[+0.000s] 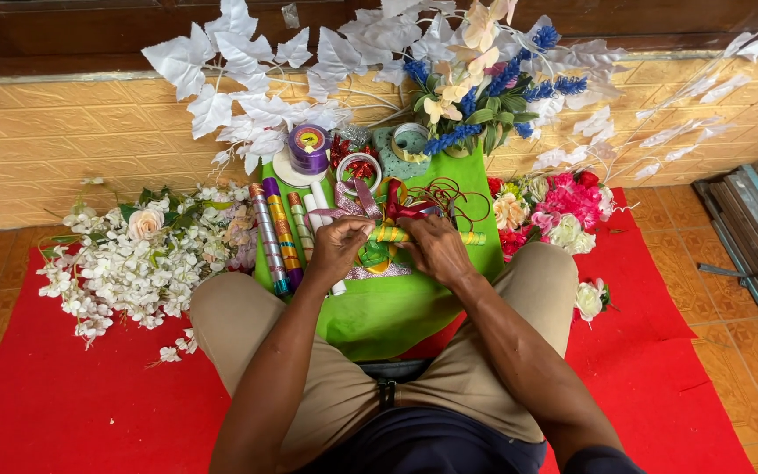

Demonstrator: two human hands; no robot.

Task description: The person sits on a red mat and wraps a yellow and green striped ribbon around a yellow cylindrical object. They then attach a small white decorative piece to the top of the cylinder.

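White blossom sprays (138,263) lie left, foil rolls (278,237) beside them. Left hand (337,248) pinches mauve ribbon (354,202); right hand (434,248) clamps the striped green stick (401,235) steady over green cloth (396,307). Pink flowers (563,206) sit right.

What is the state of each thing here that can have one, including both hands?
left hand: closed on the ribbon bundle
right hand: closed on the ribbon bundle
ribbon bundle: held between both hands, above the green sheet
green sheet: spread flat
purple ribbon spool: standing upright
foil rolls: lying side by side
white blossom spray: lying on the red mat
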